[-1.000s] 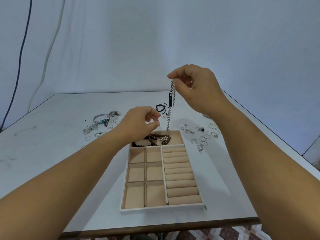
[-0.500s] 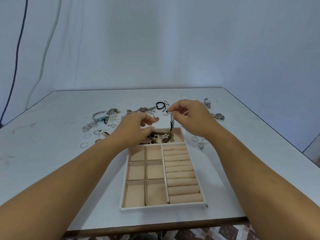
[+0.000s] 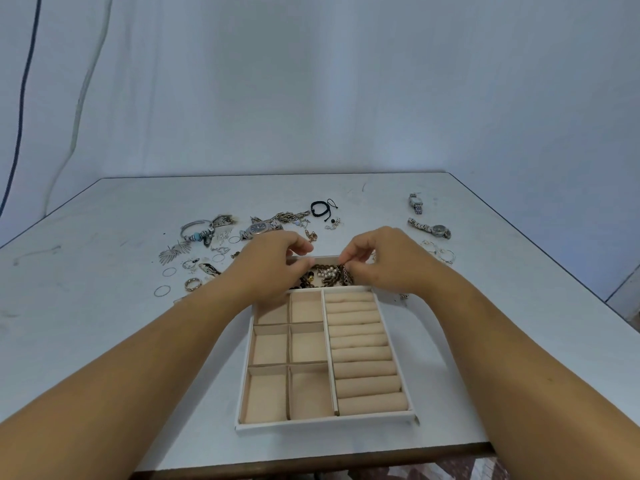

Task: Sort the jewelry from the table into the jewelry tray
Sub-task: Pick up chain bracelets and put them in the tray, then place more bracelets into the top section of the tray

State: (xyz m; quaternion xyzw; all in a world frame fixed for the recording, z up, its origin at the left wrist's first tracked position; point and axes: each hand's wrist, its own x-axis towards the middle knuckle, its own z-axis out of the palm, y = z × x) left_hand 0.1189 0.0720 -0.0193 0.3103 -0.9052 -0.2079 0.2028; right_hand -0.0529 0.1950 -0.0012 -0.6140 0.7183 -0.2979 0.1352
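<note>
Fingers (image 3: 349, 264) of the right hand (image 3: 384, 261) are pinching the chain (image 3: 343, 277), which is draping into the far compartment of the tray (image 3: 325, 423) directly beneath them; the left hand (image 3: 273, 261) is hovering just beside, fingers curled, their hold impossible to tell.

Jewelry tray (image 3: 325, 422) at desk (image 3: 104, 341) near edge, centre. In tray's far compartment: chain heap (image 3: 327, 277); left hand (image 3: 273, 261), right hand (image 3: 384, 261) over it. Loose pieces (image 3: 201, 233) behind tray, toward left edge. Two watches (image 3: 431, 229) near far right corner.
</note>
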